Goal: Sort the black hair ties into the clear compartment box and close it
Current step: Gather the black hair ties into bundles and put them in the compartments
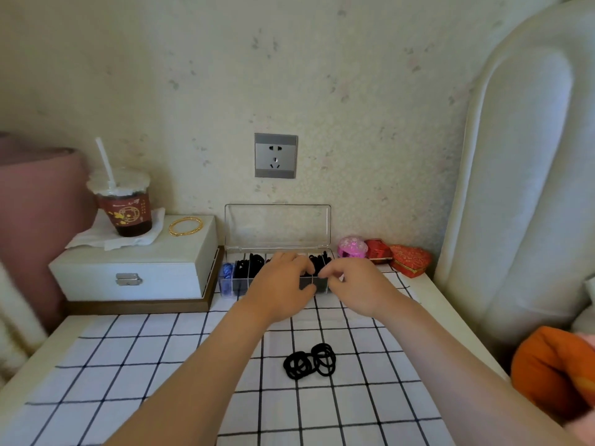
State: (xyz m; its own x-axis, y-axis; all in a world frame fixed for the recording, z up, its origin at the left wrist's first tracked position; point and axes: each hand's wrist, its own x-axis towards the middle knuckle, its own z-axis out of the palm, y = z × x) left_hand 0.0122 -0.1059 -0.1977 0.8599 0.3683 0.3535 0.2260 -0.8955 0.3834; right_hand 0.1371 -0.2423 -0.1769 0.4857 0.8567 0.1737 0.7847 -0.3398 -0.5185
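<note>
— So, what are the hands doing?
— Both sit at frame centre over the box (236,278). The left hand (279,286) is curled, fingers bent down into the middle compartments; the right hand (353,286) pinches thumb to forefinger at the front wall, near the right end. Whether either holds a tie, I cannot tell.
— And the box?
— Its lid (277,226) stands upright against the wall. Black ties fill several compartments; the leftmost holds blue ones (227,274).
— Any ties still out?
— A loose pile of ties (309,361) lies on the checked cloth (128,375), lower centre, well apart from the box.
</note>
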